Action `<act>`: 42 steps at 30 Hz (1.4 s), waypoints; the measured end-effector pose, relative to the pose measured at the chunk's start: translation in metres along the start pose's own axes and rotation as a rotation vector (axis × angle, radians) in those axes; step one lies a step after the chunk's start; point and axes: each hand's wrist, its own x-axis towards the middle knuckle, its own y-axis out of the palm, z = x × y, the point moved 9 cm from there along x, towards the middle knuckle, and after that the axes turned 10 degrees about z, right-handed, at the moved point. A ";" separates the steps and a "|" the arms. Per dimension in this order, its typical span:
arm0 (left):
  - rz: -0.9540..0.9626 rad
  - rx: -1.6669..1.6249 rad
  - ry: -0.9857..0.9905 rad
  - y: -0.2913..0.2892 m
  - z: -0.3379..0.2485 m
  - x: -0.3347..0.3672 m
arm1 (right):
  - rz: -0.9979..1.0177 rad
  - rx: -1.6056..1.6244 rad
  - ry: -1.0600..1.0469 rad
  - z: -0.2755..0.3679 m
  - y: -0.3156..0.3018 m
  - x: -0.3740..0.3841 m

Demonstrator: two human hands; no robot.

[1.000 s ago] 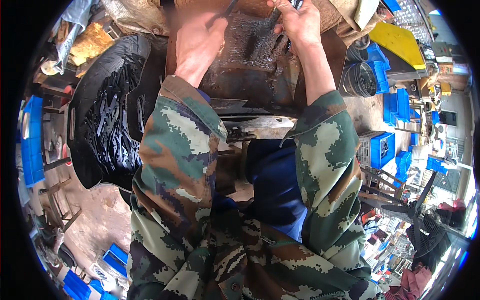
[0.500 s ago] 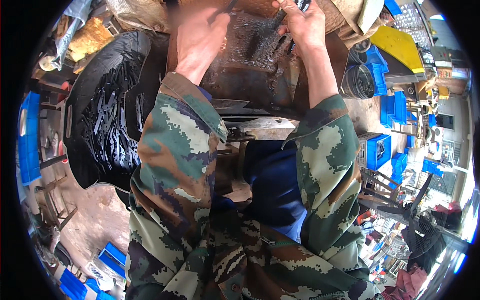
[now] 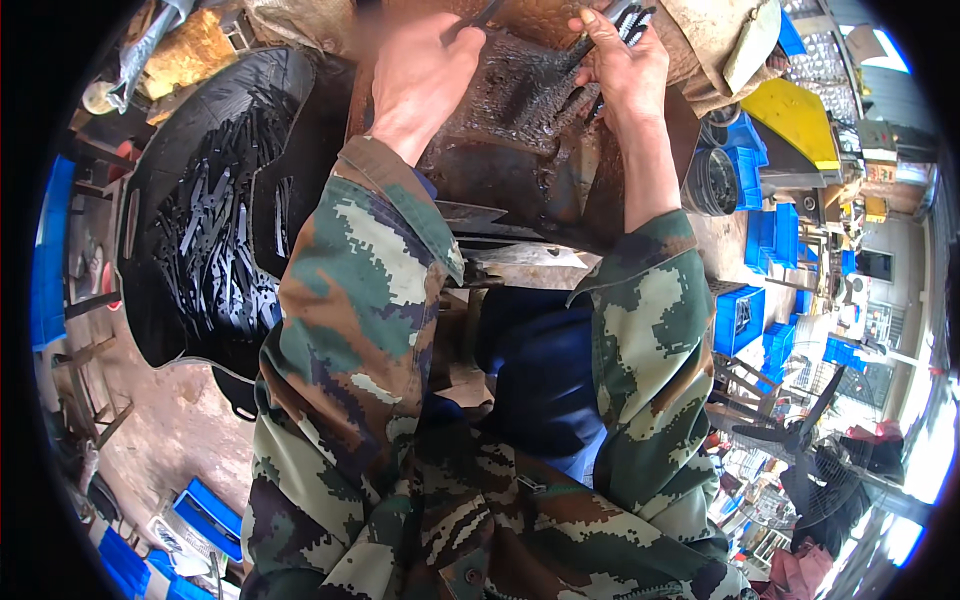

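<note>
While L hand (image 3: 425,82) pinches a thin dark strip (image 3: 486,14), its long axis slanting up-right, far end cut off by frame, R hand (image 3: 632,80) is closed round several dark pieces (image 3: 636,24), tilted approx. same way; strip's nearer L, over wet brown worktop (image 3: 515,112).

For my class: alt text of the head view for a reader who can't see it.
A bare left hand and bare right hand in camouflage sleeves hold slim dark pieces over a grimy brown work surface; leftward sits a black tub of thin dark strips.
</note>
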 end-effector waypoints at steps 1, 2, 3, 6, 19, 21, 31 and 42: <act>-0.013 -0.015 0.017 -0.001 0.000 0.000 | 0.001 -0.001 -0.001 0.001 0.000 0.000; -0.025 -0.030 0.034 -0.001 -0.001 0.000 | 0.007 0.001 -0.004 0.001 0.001 0.000; -0.025 -0.031 0.035 -0.001 -0.001 0.000 | 0.012 0.004 -0.007 0.001 0.000 0.000; 0.015 -0.069 -0.014 0.001 0.000 -0.001 | 0.019 0.012 -0.008 0.000 0.000 -0.001; -0.002 -0.030 -0.014 0.005 0.003 -0.001 | 0.031 0.071 -0.042 -0.004 -0.002 0.003; -0.007 -0.029 -0.002 0.003 0.007 0.001 | 0.053 0.043 -0.072 -0.002 0.002 0.003; -0.029 0.039 0.051 -0.002 0.001 -0.004 | 0.055 0.106 -0.046 -0.008 0.005 0.007; -0.070 -0.064 0.083 -0.015 -0.017 -0.007 | -0.018 0.073 -0.044 -0.018 0.002 0.018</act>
